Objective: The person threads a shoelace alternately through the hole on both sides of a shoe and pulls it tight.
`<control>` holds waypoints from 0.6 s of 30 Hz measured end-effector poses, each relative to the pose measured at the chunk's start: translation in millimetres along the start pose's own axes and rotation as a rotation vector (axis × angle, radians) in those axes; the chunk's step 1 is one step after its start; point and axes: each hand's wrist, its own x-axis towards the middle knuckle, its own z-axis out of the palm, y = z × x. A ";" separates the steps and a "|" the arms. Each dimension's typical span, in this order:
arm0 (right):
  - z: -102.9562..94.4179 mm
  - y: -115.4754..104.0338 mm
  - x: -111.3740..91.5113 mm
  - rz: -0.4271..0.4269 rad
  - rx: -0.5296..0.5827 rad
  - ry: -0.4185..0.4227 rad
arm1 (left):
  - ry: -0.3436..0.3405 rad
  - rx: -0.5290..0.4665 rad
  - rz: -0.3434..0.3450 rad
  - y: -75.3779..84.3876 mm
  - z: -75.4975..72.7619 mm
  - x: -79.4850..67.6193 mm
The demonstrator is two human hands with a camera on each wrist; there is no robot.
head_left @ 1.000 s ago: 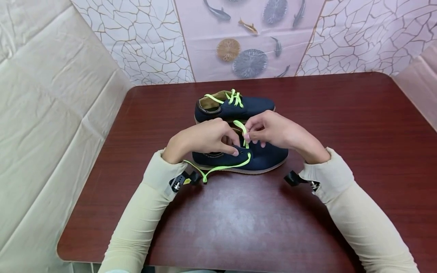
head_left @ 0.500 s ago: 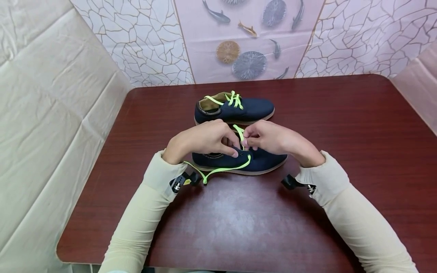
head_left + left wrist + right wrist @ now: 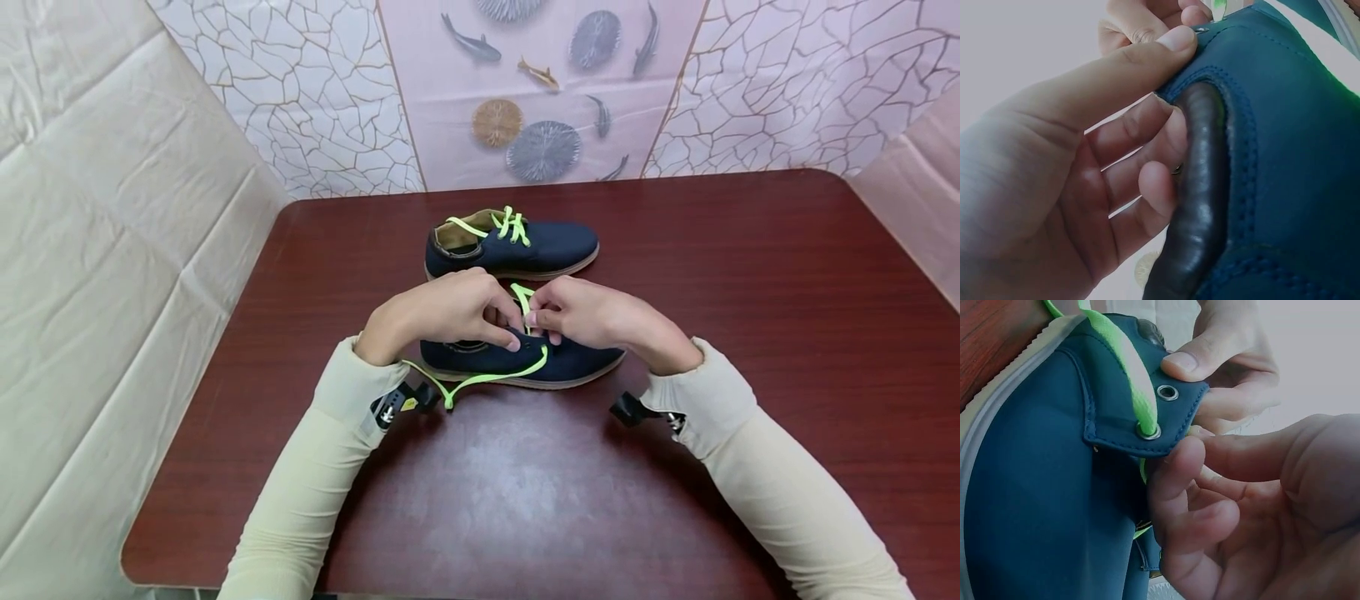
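Note:
A dark blue shoe with a black padded collar (image 3: 1197, 187) stands side-on, toe to the right. My left hand (image 3: 450, 315) pinches its near eyelet flap (image 3: 1182, 412) between thumb and fingers. The bright green shoelace (image 3: 495, 377) passes through one metal eyelet in that flap; the neighbouring eyelet (image 3: 1168, 392) has no lace in it. My right hand (image 3: 592, 315) pinches another stretch of lace at the shoe's opening, thumb and index finger right at the flap's edge. The pinched bit itself is hidden behind the fingers in the right wrist view.
Behind it stands the matching shoe (image 3: 558, 246), its green lace threaded through the eyelets. Both shoes are on a dark red wooden table (image 3: 510, 500). A patterned cloth (image 3: 540, 100) hangs at the back, and a pale cloth (image 3: 112, 275) covers the left side.
My right hand has moved left and down toward the flap, bringing the lace it pinches closer to the left fingers. The left hand keeps its hold on the flap.

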 end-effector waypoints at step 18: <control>2.6 -0.9 1.3 0.017 -0.077 0.040 | 0.009 -0.046 0.023 -4.7 0.7 0.5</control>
